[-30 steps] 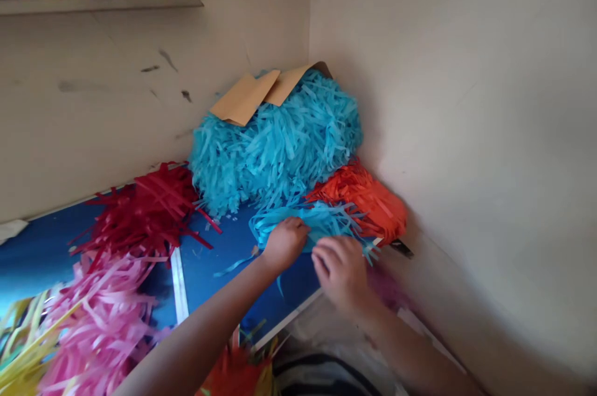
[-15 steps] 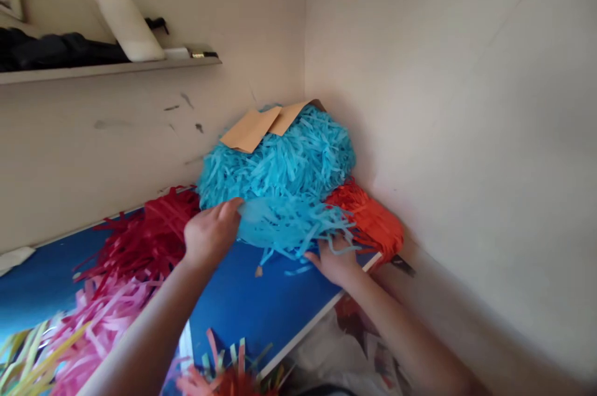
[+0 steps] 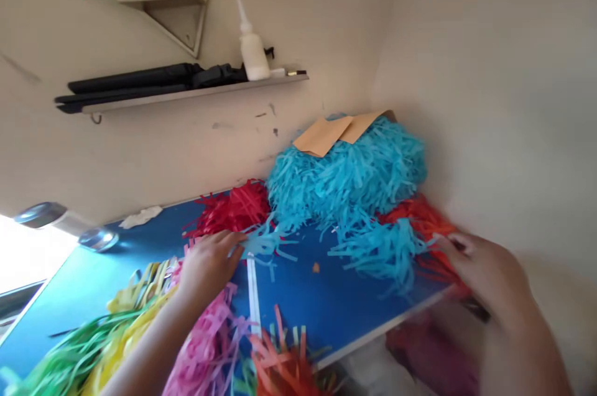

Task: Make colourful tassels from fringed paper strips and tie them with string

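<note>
My left hand (image 3: 209, 262) is closed on a small bunch of light-blue paper strips (image 3: 268, 244) over the blue tabletop. Farther right, my right hand (image 3: 485, 271) pinches the end of a larger light-blue paper fringe (image 3: 385, 253), whose strips spread leftward above the table. Behind both hands rises a big heap of light-blue fringe (image 3: 345, 178), topped by folded brown paper pieces (image 3: 321, 137). Red strips (image 3: 237, 208) lie beyond my left hand, and an orange-red fringe (image 3: 415, 216) is partly covered beside my right hand.
Pink (image 3: 200, 346), yellow (image 3: 125, 337) and green strips (image 3: 79, 346) lie along the front left of the blue table (image 3: 321, 309). A multicoloured orange bunch (image 3: 284, 362) sits near the front edge. A white bottle (image 3: 254, 57) stands on the wall shelf (image 3: 196, 94).
The view has swung left. My hands have moved apart: the light-blue fringe that stretched between them is now in two separate bunches, one in each hand.
</note>
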`<state>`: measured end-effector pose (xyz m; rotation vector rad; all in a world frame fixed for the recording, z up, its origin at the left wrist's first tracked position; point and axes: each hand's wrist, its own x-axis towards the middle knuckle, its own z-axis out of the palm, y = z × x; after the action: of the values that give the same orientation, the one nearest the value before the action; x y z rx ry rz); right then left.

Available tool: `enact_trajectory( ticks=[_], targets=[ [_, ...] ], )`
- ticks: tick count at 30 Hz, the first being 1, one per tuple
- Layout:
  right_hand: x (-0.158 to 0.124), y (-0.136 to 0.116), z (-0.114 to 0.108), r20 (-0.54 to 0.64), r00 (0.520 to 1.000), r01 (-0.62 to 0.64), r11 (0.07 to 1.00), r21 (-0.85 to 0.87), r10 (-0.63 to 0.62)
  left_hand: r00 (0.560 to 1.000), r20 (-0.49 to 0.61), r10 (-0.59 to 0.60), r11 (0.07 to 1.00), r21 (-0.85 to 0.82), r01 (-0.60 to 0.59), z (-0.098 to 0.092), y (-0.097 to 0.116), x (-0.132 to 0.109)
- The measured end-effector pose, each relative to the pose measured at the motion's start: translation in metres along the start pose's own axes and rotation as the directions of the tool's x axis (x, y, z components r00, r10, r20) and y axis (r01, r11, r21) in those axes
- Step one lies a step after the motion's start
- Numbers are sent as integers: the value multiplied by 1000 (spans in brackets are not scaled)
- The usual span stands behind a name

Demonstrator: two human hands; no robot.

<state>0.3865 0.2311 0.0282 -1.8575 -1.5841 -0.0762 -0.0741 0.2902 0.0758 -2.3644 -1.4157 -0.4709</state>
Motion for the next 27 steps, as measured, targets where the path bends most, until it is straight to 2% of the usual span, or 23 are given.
enact_trajectory(
  ticks=[1, 2, 3, 5, 6, 8, 11, 13, 15, 17, 19, 21, 23, 25, 27],
  targets=[
    [-7, -33, 3, -61, 997, 56, 995, 78, -51, 999, -16, 43, 999, 16, -43, 3, 11, -2],
    [-16, -71, 13, -98, 983, 170, 968, 182, -154, 996, -30, 82, 996, 22, -81, 7, 24, -3],
    [-25, -109, 27, -81, 954, 298, 915, 271, -287, 991, -44, 126, 992, 22, -125, 10, 37, -3],
    [-40, -173, 66, 28, 850, 486, 804, 341, -526, 983, -77, 168, 986, 21, -166, 16, 64, -5],
    [-43, -194, 86, 77, 823, 503, 785, 361, -562, 982, -98, 164, 987, 13, -163, 20, 74, -8],
    [-46, -213, 118, 146, 820, 461, 790, 403, -553, 984, -148, 101, 994, -30, -106, 29, 87, -17],
    [-45, -200, 139, 183, 828, 414, 797, 439, -531, 991, -127, -43, 991, -129, 26, 46, 83, -37],
    [-43, -185, 138, 164, 824, 431, 788, 440, -543, 991, -62, -116, 979, -176, 103, 57, 73, -49],
    [-40, -173, 134, 142, 821, 460, 788, 409, -553, 985, -46, -164, 973, -173, 153, 63, 61, -59],
    [-34, -166, 128, 117, 820, 493, 795, 354, -560, 975, -123, -183, 980, -101, 171, 63, 52, -67],
    [-27, -161, 118, 65, 811, 540, 786, 302, -582, 952, -251, -178, 983, 8, 186, 57, 47, -75],
    [-21, -156, 107, -17, 773, 615, 742, 266, -634, 915, -376, -145, 977, 94, 193, 49, 45, -82],
    [-20, -149, 98, -99, 715, 692, 680, 241, -692, 898, -425, -115, 974, 131, 187, 42, 46, -91],
    [-25, -138, 97, -101, 666, 737, 632, 240, -739, 927, -366, -87, 982, 125, 141, 40, 49, -103],
    [-37, -124, 107, -22, 660, 727, 631, 272, -751, 974, -208, -84, 989, 100, 107, 43, 53, -116]
  ],
)
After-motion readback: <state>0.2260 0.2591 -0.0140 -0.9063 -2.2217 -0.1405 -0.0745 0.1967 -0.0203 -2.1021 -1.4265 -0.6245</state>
